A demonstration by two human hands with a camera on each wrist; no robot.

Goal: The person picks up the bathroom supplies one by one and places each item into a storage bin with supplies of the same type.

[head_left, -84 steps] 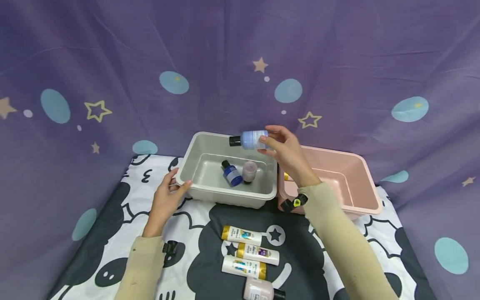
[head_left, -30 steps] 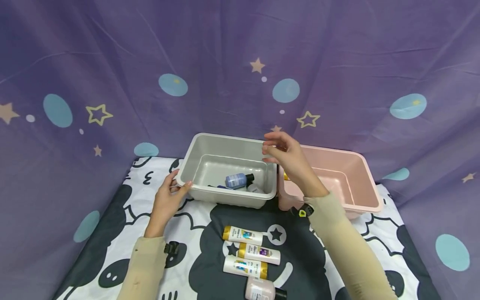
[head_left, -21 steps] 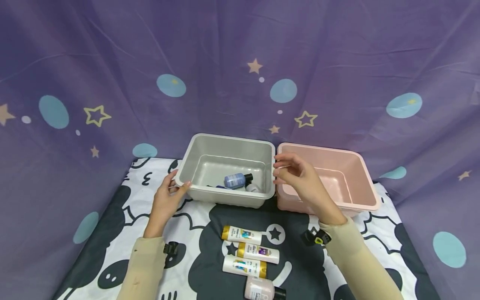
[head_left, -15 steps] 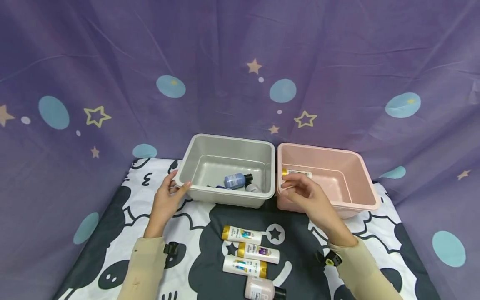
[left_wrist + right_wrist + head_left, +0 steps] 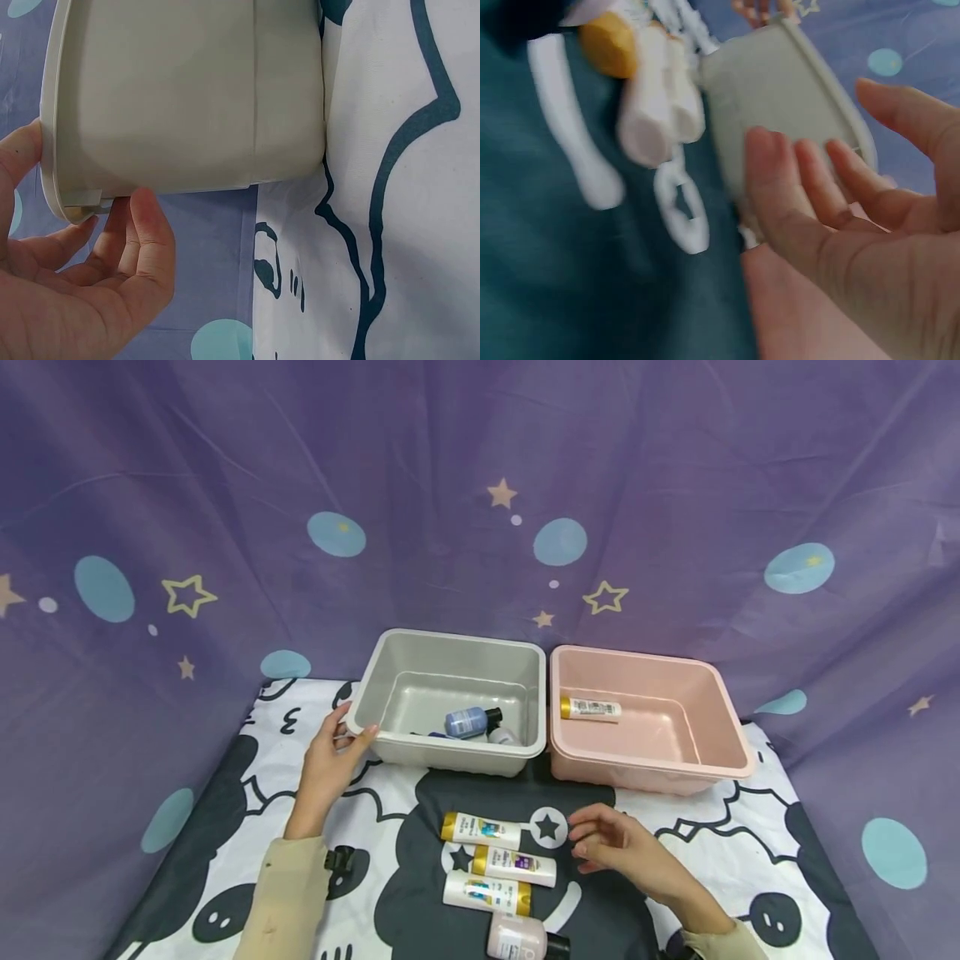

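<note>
My left hand (image 5: 326,772) grips the left front corner of a grey plastic bin (image 5: 450,758), thumb on the rim and fingers curled beneath it, as the left wrist view shows. Inside that bin lies a light blue bottle (image 5: 465,722) with a black cap, beside a pale bottle (image 5: 502,737); a dark blue bottle is mostly hidden by the front wall. My right hand (image 5: 622,852) hovers with loosely bent fingers and holds nothing. Just left of it lie three white tubes with gold caps: an upper tube (image 5: 487,831), a middle tube (image 5: 525,867) and a lower tube (image 5: 480,892).
A pink plastic bin (image 5: 652,777) stands right of the grey one, with a gold-capped white tube (image 5: 592,708) in it. A pale pink bottle (image 5: 517,937) with a black cap lies at the near edge. Behind the bins hangs a purple curtain (image 5: 450,485).
The light blue bottle left my right hand and now lies in the grey bin. My right hand then moved back past the pink bin towards the tubes. My left hand stayed put.
</note>
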